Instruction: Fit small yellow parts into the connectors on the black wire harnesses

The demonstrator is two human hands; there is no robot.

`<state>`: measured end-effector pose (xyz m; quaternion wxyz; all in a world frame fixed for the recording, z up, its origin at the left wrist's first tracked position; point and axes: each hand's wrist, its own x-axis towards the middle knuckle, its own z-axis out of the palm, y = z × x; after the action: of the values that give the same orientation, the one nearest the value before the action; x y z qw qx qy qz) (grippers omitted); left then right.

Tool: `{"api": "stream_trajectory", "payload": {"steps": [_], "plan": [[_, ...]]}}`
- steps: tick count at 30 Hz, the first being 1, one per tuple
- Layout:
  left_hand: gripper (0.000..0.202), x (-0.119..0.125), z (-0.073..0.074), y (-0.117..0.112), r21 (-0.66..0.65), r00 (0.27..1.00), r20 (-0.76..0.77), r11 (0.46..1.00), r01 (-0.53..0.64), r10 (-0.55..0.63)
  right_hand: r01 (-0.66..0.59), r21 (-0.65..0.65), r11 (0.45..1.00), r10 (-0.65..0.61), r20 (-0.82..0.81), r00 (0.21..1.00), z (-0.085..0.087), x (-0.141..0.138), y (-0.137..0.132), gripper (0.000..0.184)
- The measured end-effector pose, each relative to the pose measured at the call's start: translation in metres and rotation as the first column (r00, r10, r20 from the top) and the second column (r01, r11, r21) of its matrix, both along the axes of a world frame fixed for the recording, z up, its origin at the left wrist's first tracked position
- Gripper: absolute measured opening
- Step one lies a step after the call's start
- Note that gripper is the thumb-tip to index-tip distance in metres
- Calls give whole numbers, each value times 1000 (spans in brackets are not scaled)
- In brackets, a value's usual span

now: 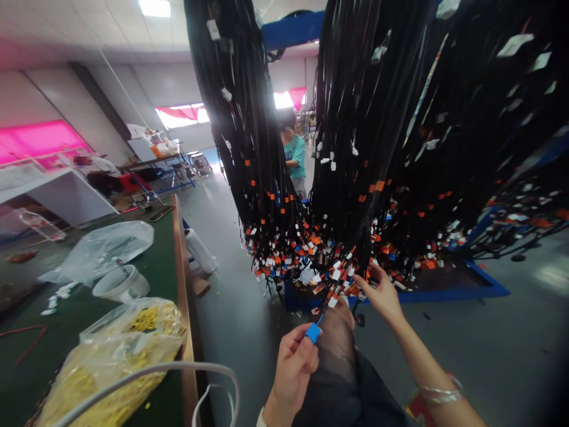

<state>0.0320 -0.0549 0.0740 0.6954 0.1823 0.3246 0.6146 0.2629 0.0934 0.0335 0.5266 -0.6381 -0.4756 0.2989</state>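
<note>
Both hands are raised in front of the seated person's knee [338, 341], low under the hanging wire harnesses [364, 154]. Seen from the head camera, the left hand [293, 363] is closed narrow: thumb and forefinger pinch a small blue connector [313, 333]. A thin wire [323, 313] goes from this connector up and to the right, into the mass of cable ends [338, 274] with white, orange and blue tags. The right hand [383, 295] is higher and to the right, with its fingers loosely spread and the fingertips touching those tagged ends; whether it pinches one of them I cannot tell. A silver bracelet [440, 392] sits on the right wrist.

The harnesses hang in thick black bundles over a blue frame base [471, 289] on the grey floor. At the left stands a green worktop [165, 261]. On it lie a plastic bag of yellow parts [116, 354], a white bowl [121, 286] and a crumpled clear bag [109, 244]. A white cable [186, 366] loops over the near corner. Behind the bundles, well apart, another person in a teal shirt [295, 155] stands.
</note>
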Motion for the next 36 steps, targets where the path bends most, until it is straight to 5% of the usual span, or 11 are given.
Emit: {"api": "stream_trajectory", "payload": {"steps": [5, 11, 21, 25, 32, 36], "plan": [[38, -4, -1, 3, -7, 1000, -1, 1000, -20, 20, -157, -81, 984, 162, 67, 984, -7, 3, 12, 50], [37, -6, 0, 4, -20, 1000, 14, 1000, -23, 23, -205, -86, 975, 211, 55, 976, -11, 6, 10, 34], [44, -6, 2, 5, -50, 999, -40, 999, -21, 19, -251, -99, 963, 244, -80, 967, -6, 17, 1, 41], [53, -6, 6, 5, -55, 989, -116, 995, 82, -88, -299, -90, 950, 276, -207, 939, -2, 15, -3, 44], [53, -4, 1, 9, -126, 935, -279, 974, 188, -217, -311, -101, 945, 223, -494, 840, 11, -4, -23, 52], [55, -2, -6, 11, -193, 923, -303, 964, 185, -237, -329, -134, 935, 118, -757, 643, 41, -22, -44, 44]]}}
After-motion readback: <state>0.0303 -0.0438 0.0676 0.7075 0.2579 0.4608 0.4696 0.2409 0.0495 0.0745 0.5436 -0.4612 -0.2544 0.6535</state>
